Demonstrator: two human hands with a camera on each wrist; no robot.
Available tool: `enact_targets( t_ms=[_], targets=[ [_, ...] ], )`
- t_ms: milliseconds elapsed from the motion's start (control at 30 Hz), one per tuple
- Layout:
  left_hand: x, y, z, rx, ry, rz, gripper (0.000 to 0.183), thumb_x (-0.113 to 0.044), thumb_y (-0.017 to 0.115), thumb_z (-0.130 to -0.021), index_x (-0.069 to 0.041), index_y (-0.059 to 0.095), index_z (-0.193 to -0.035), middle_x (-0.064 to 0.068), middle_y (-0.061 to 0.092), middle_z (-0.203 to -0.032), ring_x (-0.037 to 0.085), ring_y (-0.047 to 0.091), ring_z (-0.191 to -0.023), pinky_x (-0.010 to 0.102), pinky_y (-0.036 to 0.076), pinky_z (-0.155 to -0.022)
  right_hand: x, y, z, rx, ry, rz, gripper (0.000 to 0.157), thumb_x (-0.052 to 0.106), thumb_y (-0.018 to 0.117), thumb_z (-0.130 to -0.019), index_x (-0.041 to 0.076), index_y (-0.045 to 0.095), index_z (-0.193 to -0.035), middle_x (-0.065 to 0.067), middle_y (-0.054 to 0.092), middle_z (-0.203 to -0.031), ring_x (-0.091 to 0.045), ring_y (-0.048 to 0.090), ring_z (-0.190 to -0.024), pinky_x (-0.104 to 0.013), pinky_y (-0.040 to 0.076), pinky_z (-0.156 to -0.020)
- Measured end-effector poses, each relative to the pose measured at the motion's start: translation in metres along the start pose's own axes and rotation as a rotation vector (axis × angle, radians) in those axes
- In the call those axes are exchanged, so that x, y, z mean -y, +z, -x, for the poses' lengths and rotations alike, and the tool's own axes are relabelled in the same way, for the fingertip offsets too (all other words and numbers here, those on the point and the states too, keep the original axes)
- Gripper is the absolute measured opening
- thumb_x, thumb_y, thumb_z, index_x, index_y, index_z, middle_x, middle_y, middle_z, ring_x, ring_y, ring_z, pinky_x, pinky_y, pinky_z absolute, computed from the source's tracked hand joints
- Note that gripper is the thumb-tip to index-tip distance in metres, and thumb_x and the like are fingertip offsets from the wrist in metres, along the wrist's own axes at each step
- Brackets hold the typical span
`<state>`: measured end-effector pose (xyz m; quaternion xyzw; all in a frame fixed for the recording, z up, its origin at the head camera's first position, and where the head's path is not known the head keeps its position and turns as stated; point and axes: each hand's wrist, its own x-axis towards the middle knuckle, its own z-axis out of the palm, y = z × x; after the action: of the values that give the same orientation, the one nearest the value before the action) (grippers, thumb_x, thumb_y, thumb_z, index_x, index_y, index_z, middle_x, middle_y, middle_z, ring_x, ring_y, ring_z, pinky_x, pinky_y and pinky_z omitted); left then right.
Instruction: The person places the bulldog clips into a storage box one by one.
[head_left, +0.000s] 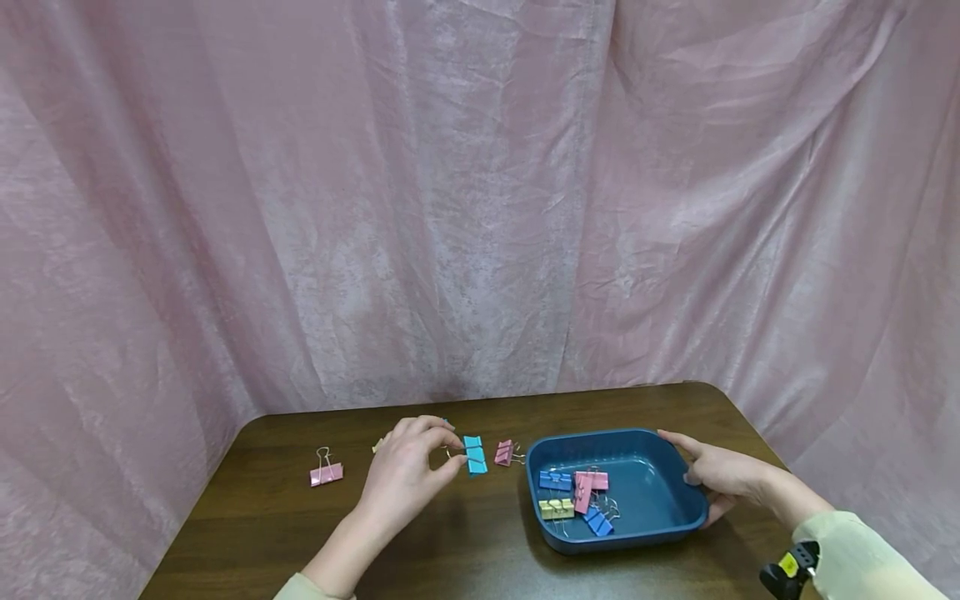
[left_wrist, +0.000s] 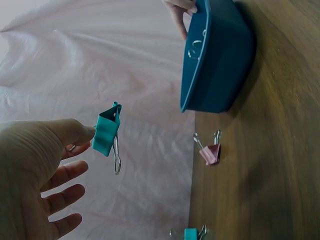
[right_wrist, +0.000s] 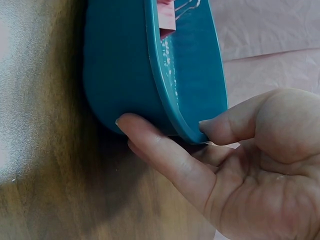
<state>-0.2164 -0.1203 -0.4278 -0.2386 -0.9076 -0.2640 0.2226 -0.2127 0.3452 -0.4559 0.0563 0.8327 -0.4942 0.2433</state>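
Note:
Between thumb and index finger, my left hand (head_left: 411, 468) pinches a turquoise binder clip (head_left: 475, 456) above the table, left of the blue tray (head_left: 654, 493). In the left wrist view one wire handle of this binder clip (left_wrist: 105, 134) hangs down, and the other fingers are spread. My right hand (head_left: 726, 477) grips the tray by its right end. The right wrist view has the thumb over the rim and fingers against the outer wall. Blue, pink and yellow binder clips (head_left: 557, 509) lie in the tray's left half.
A pink binder clip (head_left: 504, 453) lies just left of the tray, and another pink binder clip (head_left: 326, 475) farther left. A yellow piece (head_left: 377, 446) and a second turquoise clip (left_wrist: 191, 234) are partly hidden. Pink curtain (head_left: 465, 208) hangs behind the wooden table (head_left: 247, 500).

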Motion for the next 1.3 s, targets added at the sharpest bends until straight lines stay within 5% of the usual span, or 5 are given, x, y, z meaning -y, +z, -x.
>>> enact_targets(
  t_ms=[200, 933, 1300],
  targets=[
    [-0.008, 0.006, -0.005, 0.002, 0.031, 0.011, 0.014, -0.03, 0.087, -0.082, -0.031, 0.075, -0.089, -0.016, 0.067, -0.108, 0.018, 0.059, -0.109, 0.042, 0.048, -0.089, -0.001, -0.001, 0.001, 0.002, 0.001, -0.017, 0.08, -0.009, 0.046, -0.093, 0.014, 0.015, -0.163, -0.047, 0.016, -0.148, -0.041, 0.066, -0.096, -0.053, 0.06, -0.062],
    [-0.033, 0.027, -0.018, 0.03, 0.092, 0.017, 0.008, -0.03, 0.082, -0.083, -0.029, 0.076, -0.089, -0.016, 0.066, -0.108, 0.015, 0.059, -0.107, 0.04, 0.049, -0.092, -0.006, -0.003, 0.002, 0.021, -0.003, -0.111, 0.08, -0.007, 0.048, -0.094, 0.014, 0.016, -0.164, -0.044, 0.037, -0.139, -0.043, 0.068, -0.095, -0.057, 0.059, -0.065],
    [-0.045, 0.035, -0.025, 0.068, 0.095, 0.045, 0.006, -0.029, 0.08, -0.084, -0.029, 0.076, -0.088, -0.015, 0.066, -0.11, 0.015, 0.058, -0.108, 0.039, 0.047, -0.091, -0.009, -0.005, 0.001, 0.043, -0.01, -0.163, 0.079, -0.007, 0.048, -0.095, 0.015, 0.015, -0.164, -0.043, 0.03, -0.143, -0.044, 0.065, -0.103, -0.06, 0.059, -0.067]
  ],
)
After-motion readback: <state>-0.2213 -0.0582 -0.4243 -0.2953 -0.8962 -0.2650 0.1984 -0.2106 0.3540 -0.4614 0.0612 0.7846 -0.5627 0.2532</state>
